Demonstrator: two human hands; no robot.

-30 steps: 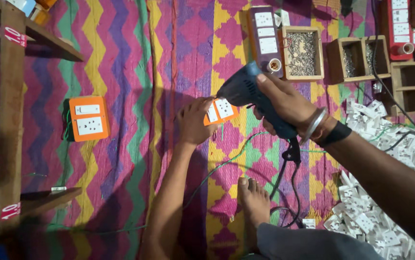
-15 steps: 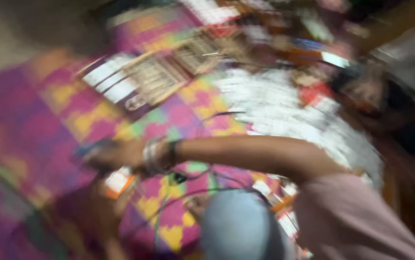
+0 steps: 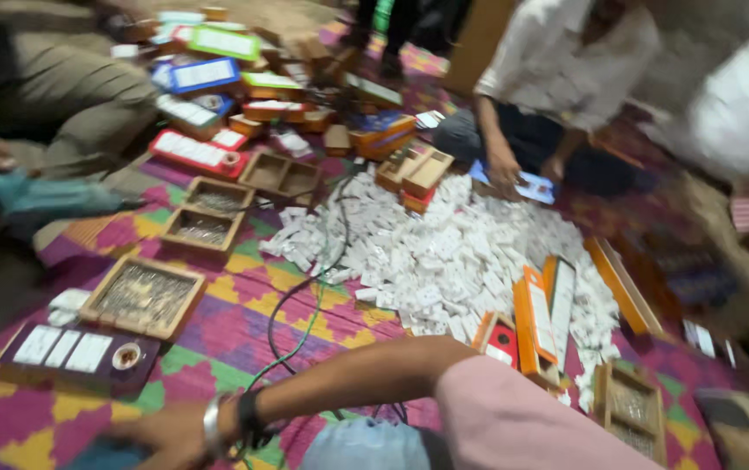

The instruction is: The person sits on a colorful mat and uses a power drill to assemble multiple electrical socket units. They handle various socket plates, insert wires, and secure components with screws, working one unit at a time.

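My right hand [image 3: 164, 438] sits at the bottom left edge, with a metal bangle and a black band at the wrist and a pink sleeve behind. It is closed on a dark blue power drill [image 3: 103, 456], of which only a sliver shows. A green and black cable [image 3: 303, 324] runs from the wrist towards a big pile of small white plastic parts [image 3: 466, 252]. Just beyond the hand lie a dark panel with white switches [image 3: 74, 352] and a wooden tray of screws [image 3: 143, 297]. My left hand is out of view.
A seated person in a white shirt [image 3: 566, 61] has a hand [image 3: 503, 167] at the pile's far edge. At left, another person holds a teal drill [image 3: 40, 197]. Orange boxes [image 3: 535, 318], more wooden trays [image 3: 207, 215] and stacked coloured cartons [image 3: 209, 74] cover the patterned mat.
The view has swung right, from the orange switch plate under the drill to the pile of white parts. My left hand has left the view; my right hand is now at the bottom edge.
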